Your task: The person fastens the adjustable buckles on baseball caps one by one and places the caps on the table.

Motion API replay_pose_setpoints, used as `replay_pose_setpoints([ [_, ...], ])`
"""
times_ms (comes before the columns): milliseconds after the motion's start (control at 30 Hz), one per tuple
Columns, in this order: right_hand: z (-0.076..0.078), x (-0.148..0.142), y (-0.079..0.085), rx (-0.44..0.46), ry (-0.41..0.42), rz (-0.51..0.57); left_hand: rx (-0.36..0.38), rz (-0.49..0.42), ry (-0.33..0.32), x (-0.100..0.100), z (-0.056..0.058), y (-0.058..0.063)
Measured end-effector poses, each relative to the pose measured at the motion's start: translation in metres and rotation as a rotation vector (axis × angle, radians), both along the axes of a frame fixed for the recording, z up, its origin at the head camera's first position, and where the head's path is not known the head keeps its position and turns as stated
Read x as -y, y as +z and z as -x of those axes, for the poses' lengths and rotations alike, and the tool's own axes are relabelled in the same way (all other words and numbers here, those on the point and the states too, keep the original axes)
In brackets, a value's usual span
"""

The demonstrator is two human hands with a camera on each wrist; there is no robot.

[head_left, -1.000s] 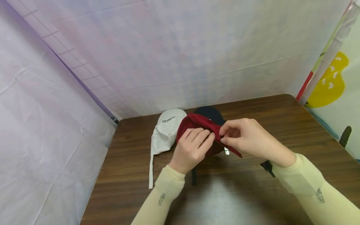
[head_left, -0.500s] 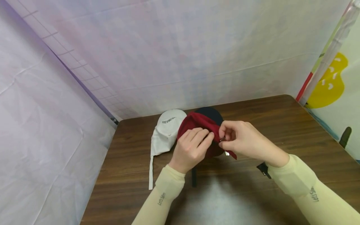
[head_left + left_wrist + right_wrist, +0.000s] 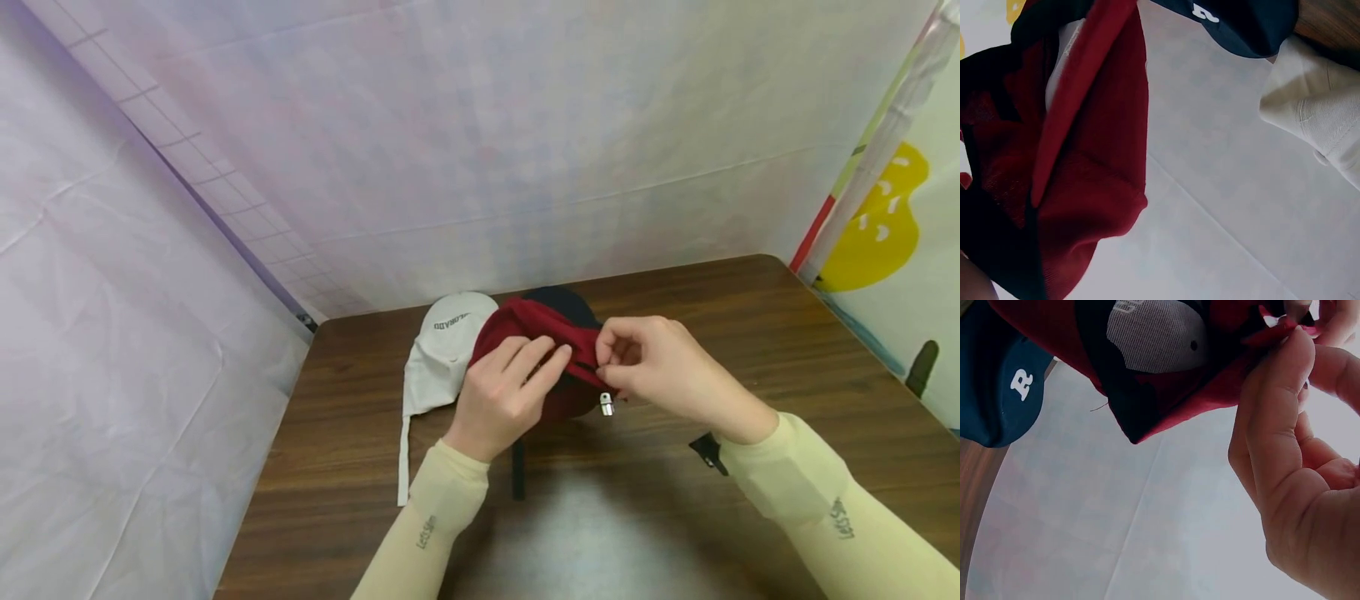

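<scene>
Red cap [image 3: 523, 320]: our left hand [image 3: 508, 392] grips it, likely to steady the right edge [image 3: 588, 358] our right hand [image 3: 656, 367] pinches.

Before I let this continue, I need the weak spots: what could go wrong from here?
The right hand pinches cloth at the edge of the red cap, so it might slip free. The small metal piece just below those fingertips could snag. In the head view, the navy cap and white cap look close by, so a wide swing might knock them.
</scene>
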State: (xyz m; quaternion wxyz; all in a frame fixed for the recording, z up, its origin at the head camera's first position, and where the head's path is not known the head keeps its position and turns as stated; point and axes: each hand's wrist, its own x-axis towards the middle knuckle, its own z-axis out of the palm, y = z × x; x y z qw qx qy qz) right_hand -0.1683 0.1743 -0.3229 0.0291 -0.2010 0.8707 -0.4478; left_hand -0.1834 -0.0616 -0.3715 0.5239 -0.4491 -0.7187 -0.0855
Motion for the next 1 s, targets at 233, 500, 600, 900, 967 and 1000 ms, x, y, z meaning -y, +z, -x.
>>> replay_pose_setpoints([
  [233,0.001,-0.006,0.001,0.010,-0.016,0.045,0.038,-0.004,0.028,0.003,0.001,0.002],
  [500,0.003,-0.011,-0.002,0.003,-0.043,0.043,0.188,-0.063,0.011,0.003,-0.004,0.004],
  [600,0.003,-0.013,-0.001,0.009,-0.050,0.058,0.266,-0.129,-0.040,0.003,-0.004,0.004],
  [900,0.004,-0.016,-0.004,0.033,-0.058,0.146,0.499,-0.347,-0.232,0.007,0.002,0.003],
  [967,0.005,-0.017,-0.006,0.035,-0.054,0.166,0.530,-0.378,-0.251,0.007,0.002,0.002],
  [1000,0.005,-0.017,-0.006,0.036,-0.051,0.176,0.545,-0.392,-0.260,0.007,0.001,0.001],
])
